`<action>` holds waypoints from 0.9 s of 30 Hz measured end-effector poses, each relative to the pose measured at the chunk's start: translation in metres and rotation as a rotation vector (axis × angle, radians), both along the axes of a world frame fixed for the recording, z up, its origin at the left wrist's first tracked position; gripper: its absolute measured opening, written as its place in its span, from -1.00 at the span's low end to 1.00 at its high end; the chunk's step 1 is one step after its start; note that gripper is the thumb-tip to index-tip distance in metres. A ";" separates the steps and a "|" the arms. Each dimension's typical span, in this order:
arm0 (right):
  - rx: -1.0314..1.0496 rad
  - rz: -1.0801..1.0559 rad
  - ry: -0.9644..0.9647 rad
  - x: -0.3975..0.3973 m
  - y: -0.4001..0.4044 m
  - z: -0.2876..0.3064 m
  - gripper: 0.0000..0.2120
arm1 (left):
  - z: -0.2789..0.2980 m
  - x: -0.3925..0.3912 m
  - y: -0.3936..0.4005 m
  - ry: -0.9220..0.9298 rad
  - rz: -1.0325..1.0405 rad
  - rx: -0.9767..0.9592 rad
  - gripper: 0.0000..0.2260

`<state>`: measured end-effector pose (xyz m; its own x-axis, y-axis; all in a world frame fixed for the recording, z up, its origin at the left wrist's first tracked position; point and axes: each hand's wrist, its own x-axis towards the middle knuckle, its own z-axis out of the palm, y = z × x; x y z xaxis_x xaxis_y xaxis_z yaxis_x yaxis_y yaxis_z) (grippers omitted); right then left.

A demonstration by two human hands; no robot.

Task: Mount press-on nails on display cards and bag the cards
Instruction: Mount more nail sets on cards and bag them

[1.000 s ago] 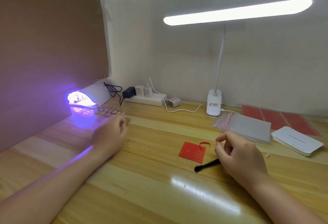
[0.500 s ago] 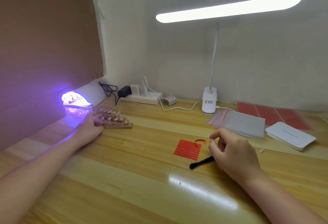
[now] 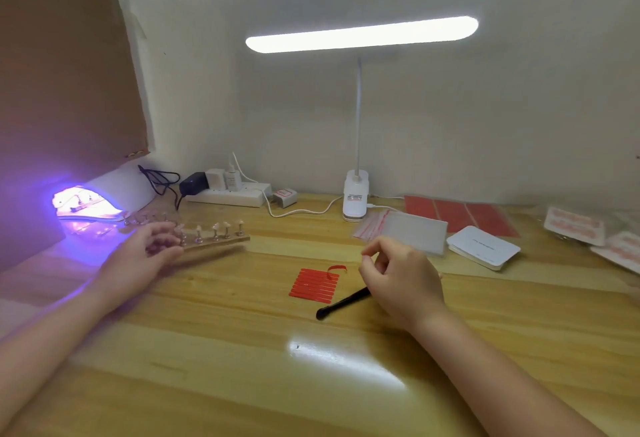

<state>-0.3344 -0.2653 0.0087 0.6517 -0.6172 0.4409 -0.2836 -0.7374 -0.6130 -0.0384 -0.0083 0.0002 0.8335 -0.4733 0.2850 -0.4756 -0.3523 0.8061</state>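
Early stage: your left hand [image 3: 147, 256] grips the nail rack [image 3: 211, 241] w/ curled fingers, right hand [image 3: 403, 284] pinches sth. unclear; blank cards [image 3: 483, 251] & bags [image 3: 401, 234] untouched.

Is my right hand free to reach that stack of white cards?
Probably yes. The right hand sits just in front of the white cards, with only bare table between; its fingers look pinched, perhaps on something tiny.
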 end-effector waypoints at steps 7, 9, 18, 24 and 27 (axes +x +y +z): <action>0.497 -0.023 0.105 -0.025 -0.043 0.043 -0.64 | 0.037 -0.094 -0.092 0.023 -0.275 -0.245 -0.67; 0.520 -0.012 -0.006 -0.042 -0.055 0.042 -0.67 | 0.039 -0.127 -0.124 -0.026 -0.376 -0.203 -0.69; 0.247 -0.135 0.042 -0.117 -0.096 0.015 -0.74 | 0.009 -0.224 -0.227 -0.130 -0.402 -0.117 -0.64; -0.074 -0.292 0.283 -0.126 -0.109 -0.014 -0.71 | -0.008 -0.237 -0.231 -0.389 -0.343 0.073 -0.61; -0.180 -0.293 0.345 -0.126 -0.109 -0.017 -0.75 | -0.012 -0.235 -0.230 -0.414 -0.324 0.105 -0.59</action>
